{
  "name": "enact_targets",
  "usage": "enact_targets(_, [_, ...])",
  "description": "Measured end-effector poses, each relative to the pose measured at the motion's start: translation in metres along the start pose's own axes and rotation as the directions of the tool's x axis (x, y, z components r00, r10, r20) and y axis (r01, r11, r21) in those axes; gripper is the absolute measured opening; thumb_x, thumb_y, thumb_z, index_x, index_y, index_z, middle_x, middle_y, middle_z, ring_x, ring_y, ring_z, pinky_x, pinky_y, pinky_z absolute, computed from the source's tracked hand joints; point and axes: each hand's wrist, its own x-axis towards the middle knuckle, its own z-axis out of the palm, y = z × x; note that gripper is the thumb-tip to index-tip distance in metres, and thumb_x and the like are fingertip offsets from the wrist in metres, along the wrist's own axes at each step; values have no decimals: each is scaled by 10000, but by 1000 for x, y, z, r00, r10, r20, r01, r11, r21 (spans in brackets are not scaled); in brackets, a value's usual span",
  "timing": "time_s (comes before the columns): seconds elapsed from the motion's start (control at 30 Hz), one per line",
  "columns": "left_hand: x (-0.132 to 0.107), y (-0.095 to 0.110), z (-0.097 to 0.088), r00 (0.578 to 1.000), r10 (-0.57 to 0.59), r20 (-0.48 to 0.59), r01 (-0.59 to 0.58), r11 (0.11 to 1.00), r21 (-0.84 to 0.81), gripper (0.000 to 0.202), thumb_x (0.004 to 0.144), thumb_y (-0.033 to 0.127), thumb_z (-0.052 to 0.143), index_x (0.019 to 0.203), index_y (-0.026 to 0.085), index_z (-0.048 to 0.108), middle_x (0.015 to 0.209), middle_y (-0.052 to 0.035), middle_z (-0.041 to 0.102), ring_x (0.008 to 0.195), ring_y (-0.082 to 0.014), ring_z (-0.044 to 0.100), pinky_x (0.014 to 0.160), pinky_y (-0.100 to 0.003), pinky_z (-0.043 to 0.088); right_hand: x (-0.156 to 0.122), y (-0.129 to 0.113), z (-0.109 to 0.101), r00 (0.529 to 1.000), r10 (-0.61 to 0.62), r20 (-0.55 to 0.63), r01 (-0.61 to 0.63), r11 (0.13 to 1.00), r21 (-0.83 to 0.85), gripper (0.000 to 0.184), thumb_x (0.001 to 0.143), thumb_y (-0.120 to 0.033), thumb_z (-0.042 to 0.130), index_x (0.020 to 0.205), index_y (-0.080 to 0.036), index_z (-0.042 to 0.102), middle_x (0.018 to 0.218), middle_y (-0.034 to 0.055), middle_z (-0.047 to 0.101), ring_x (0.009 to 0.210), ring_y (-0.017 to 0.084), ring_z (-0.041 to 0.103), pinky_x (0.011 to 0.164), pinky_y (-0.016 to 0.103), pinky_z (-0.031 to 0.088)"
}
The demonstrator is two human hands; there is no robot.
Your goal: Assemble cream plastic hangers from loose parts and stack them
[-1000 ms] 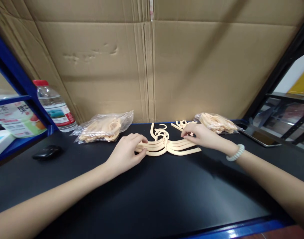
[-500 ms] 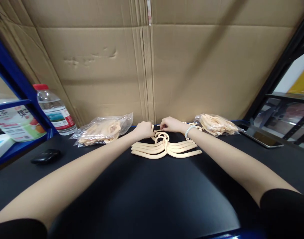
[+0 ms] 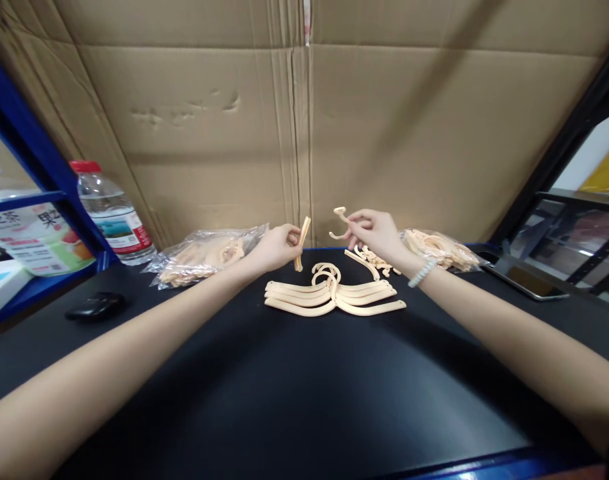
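Observation:
My left hand (image 3: 275,247) is raised above the black table and pinches a cream hanger arm piece (image 3: 300,244) that hangs nearly upright. My right hand (image 3: 376,233), with a bead bracelet on the wrist, pinches a small cream hook piece (image 3: 340,220) held in the air. Just below and between both hands lies a stack of assembled cream hangers (image 3: 334,296), hooks pointing to the back. A few loose cream parts (image 3: 372,259) lie on the table under my right hand.
Two clear bags of cream parts lie at the back: a left bag (image 3: 207,255) and a right bag (image 3: 437,247). A water bottle (image 3: 109,213) and a dark mouse (image 3: 95,306) are at the left. A tablet (image 3: 522,279) lies at the right. Cardboard (image 3: 304,133) walls the back.
Both hands lifted off the hanger stack: the left now holds an arm piece up, the right a hook piece. The stack stays in place.

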Motion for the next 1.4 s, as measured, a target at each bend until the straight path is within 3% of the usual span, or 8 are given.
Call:
enact_targets(0.1, [-44,7,7,998,48,-39,-55,975,-214,292,882,176,504,1165,114,538,1048,-84,655,873,-153,671,759,-255,555,-35,-23,-14,990,137,33,-139,903,406,154,819,-272,595,877,-129,597,814,108,719,543,141,665,469,214,479])
enact_targets(0.17, [-75,10,21,998,66,-8,-58,809,-585,288,832,230,582,1098,125,551,968,-58,637,787,-156,669,707,-276,567,-59,-35,-15,979,174,107,-204,805,557,157,808,-279,591,868,-135,608,851,107,720,571,153,675,470,218,490])
enact_targets(0.4, [-124,9,60,997,62,37,-2,536,-844,247,810,334,676,914,177,515,898,-18,619,736,-139,636,694,-287,569,-105,-50,2,948,190,257,-311,729,610,337,801,-366,730,1021,-165,574,1038,115,686,636,155,683,464,206,489])
enact_targets(0.53, [-119,5,61,998,44,52,20,535,-845,273,857,408,635,926,174,511,932,-65,679,831,-197,682,793,-363,577,-109,-42,7,939,217,266,-342,670,659,416,782,-282,756,1110,-191,515,1206,129,611,615,123,666,454,202,478])
enact_targets(0.7, [-118,5,60,999,-12,47,46,533,-845,275,847,395,649,933,182,497,940,-70,695,850,-207,696,798,-362,584,-110,-37,10,924,259,280,-381,591,711,613,749,-210,775,1267,-220,447,1011,61,663,608,128,663,486,213,494])
enact_targets(0.93, [-116,4,60,1000,-14,-17,-7,539,-842,220,756,225,728,818,193,519,808,15,644,811,-159,684,808,-293,566,-116,-37,11,879,247,409,-473,568,674,196,763,-261,780,816,-156,622,765,39,690,755,179,698,721,293,563])
enact_targets(1.2, [-119,4,58,998,37,-58,-68,655,-752,122,785,252,702,768,211,588,818,-10,640,795,-178,636,730,-294,539,-116,-36,12,894,194,404,-431,619,657,85,781,-216,761,817,-172,698,860,23,655,837,142,630,830,275,528])
enact_targets(1.4, [-120,1,59,996,63,-65,-91,701,-707,107,800,265,691,784,209,602,815,-12,654,819,-196,657,740,-305,541,-117,-39,11,796,158,584,-584,451,675,185,841,-325,722,929,-171,671,1056,83,686,991,198,660,869,348,549])
